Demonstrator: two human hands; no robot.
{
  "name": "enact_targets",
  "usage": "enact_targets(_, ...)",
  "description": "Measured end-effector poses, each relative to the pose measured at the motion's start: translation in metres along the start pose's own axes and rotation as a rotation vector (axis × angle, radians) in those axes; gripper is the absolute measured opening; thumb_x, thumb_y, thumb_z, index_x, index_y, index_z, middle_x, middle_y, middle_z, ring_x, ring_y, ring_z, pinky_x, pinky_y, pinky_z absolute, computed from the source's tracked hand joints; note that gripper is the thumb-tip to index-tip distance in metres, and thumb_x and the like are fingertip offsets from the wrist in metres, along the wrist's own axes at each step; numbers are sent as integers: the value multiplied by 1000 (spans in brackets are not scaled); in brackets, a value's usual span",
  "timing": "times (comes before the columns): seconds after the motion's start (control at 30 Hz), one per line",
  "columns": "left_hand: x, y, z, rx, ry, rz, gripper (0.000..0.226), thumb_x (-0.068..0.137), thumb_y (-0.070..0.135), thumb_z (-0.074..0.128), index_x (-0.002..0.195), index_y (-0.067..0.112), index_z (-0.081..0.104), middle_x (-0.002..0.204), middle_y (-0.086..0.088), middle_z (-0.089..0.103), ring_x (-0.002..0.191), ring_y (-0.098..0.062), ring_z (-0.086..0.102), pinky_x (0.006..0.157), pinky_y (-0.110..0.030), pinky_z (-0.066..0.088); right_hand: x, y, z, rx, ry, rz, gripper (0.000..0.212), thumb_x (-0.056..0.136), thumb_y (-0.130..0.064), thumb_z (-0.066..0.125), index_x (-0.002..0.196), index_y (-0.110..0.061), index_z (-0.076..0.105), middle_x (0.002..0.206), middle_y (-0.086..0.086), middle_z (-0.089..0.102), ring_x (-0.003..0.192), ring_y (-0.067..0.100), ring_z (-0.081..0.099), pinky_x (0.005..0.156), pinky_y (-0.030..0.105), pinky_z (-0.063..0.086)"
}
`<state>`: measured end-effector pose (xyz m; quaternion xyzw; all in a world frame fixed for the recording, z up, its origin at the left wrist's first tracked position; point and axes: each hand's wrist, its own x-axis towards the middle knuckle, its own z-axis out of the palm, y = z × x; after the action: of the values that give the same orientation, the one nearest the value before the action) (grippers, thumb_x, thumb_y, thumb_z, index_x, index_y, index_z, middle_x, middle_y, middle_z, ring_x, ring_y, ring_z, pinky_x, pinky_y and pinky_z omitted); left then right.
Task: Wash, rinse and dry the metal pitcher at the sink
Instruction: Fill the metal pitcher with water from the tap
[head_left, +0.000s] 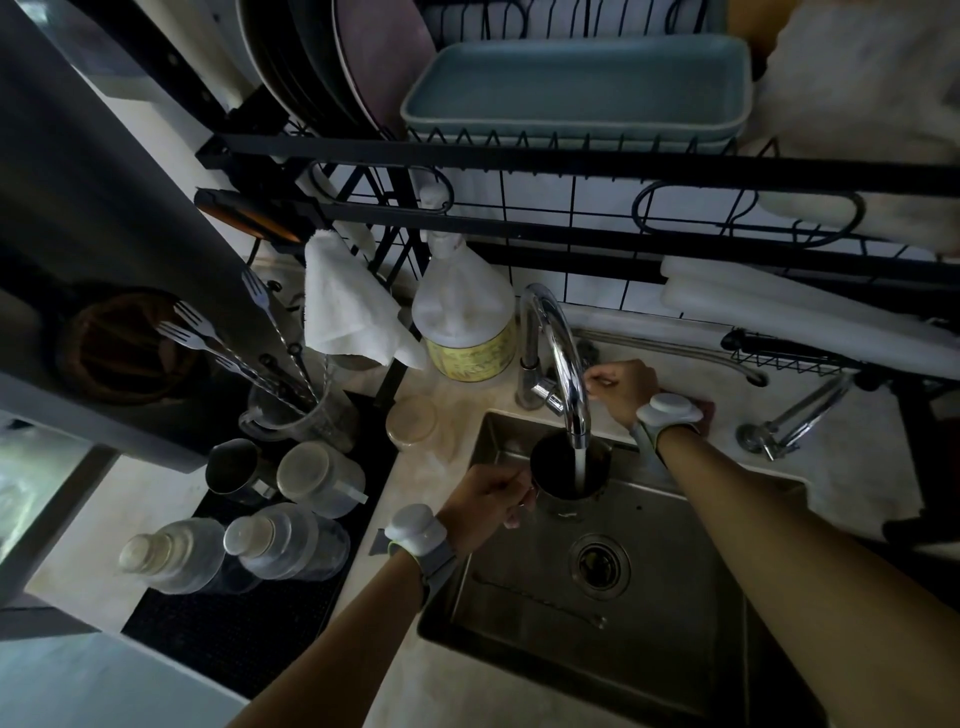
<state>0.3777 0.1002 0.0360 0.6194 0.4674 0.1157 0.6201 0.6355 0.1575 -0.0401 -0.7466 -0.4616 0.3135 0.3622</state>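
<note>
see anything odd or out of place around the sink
Only a long thin spoon-like tool lying loose on the sink floor near the front wall. The metal pitcher stands upright under the faucet stream.

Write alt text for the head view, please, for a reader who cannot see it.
A left hand holds a metal pitcher by its handle under the running tap, over the sink; the right hand grips the tap's lever. A dish rack spans above, bottles sit at left.

The metal pitcher (550, 470) is in the sink (675, 623), at its far left part, under the faucet (558, 353). The left hand (483, 499) is on its left side; the right hand (621, 387) is just right of the faucet. A bottle (465, 322) stands on the surface (431, 467), left of the faucet.
</note>
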Motion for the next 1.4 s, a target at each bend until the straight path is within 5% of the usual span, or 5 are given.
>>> enact_targets(0.77, 1, -1, 0, 21, 4, 9, 27, 98, 9, 45, 75, 4, 59, 77, -20, 57, 66, -28, 53, 71, -36, 45, -4, -7, 2, 38, 36, 83, 14, 86, -1, 63, 95, 0, 74, 93, 24, 74, 68, 9, 69, 57, -2, 48)
enact_targets(0.9, 2, 0, 2, -15, 9, 9, 28, 98, 5, 43, 75, 4, 59, 70, -9, 57, 61, -25, 51, 63, -30, 46, -8, -12, 1, -3, 11, 63, 15, 88, -7, 62, 96, -1, 74, 93, 19, 75, 71, 9, 66, 58, -4, 44)
enact_targets(1.0, 4, -1, 1, -8, 2, 32, 29, 98, 3, 43, 74, 3, 58, 66, -2, 57, 57, -19, 51, 57, -21, 46, -10, -16, 0, 21, -17, 71, 18, 91, -7, 60, 100, 1, 73, 97, 21, 73, 83, 24, 71, 83, 28, 58)
enact_targets(1.1, 4, -2, 3, -34, -3, 40, 33, 98, 1, 43, 69, 5, 58, 59, 4, 58, 52, -11, 51, 51, -15, 44, -12, -18, -2, 72, -32, 91, 19, 91, -4, 58, 102, 5, 71, 98, 27, 71, 90, 37, 71, 88, 46, 57)
enact_targets(1.4, 4, -7, 3, -17, -3, 31, 36, 98, 2, 44, 66, 11, 59, 51, 7, 61, 46, -6, 52, 49, -12, 41, -14, -25, -3, 128, -31, 211, 29, 91, -11, 62, 113, 8, 64, 99, 21, 71, 93, 32, 71, 90, 44, 56)
